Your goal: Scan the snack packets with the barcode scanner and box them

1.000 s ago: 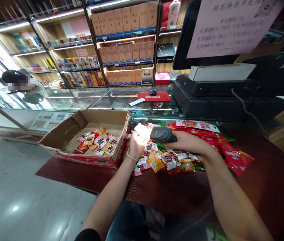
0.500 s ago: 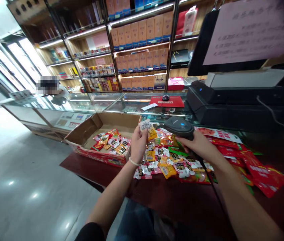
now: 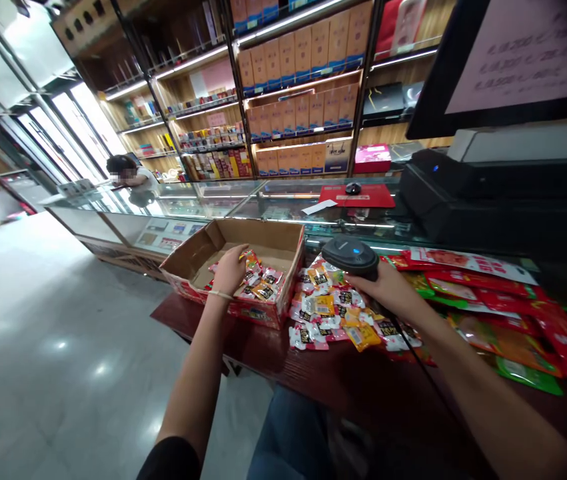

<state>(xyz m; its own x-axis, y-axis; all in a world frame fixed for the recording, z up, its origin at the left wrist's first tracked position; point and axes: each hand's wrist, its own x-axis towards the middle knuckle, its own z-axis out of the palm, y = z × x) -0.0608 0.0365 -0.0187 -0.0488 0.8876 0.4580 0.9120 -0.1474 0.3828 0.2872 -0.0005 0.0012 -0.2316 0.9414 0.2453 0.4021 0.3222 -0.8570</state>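
My right hand (image 3: 382,288) grips a black handheld barcode scanner (image 3: 351,256) with a blue light on top. Its cable runs down past my forearm. Beneath and left of it, small red, white and yellow snack packets (image 3: 321,305) are heaped on the counter. My left hand (image 3: 231,271) is inside the open cardboard box (image 3: 291,280), over more small packets (image 3: 266,285) on its floor. The back of that hand faces me and hides most of its fingers, so whether it holds a packet cannot be made out.
Larger red and green snack bags (image 3: 493,300) lie to the right on the dark red counter (image 3: 303,367). Behind are a glass display case (image 3: 203,200), a mouse (image 3: 353,189) on a red mat, and a black monitor (image 3: 433,87). Another person (image 3: 136,180) sits far left.
My left hand has moved left from above the heap, where it held a small white packet, into the box. My right hand still holds the scanner. The view has shifted a little.
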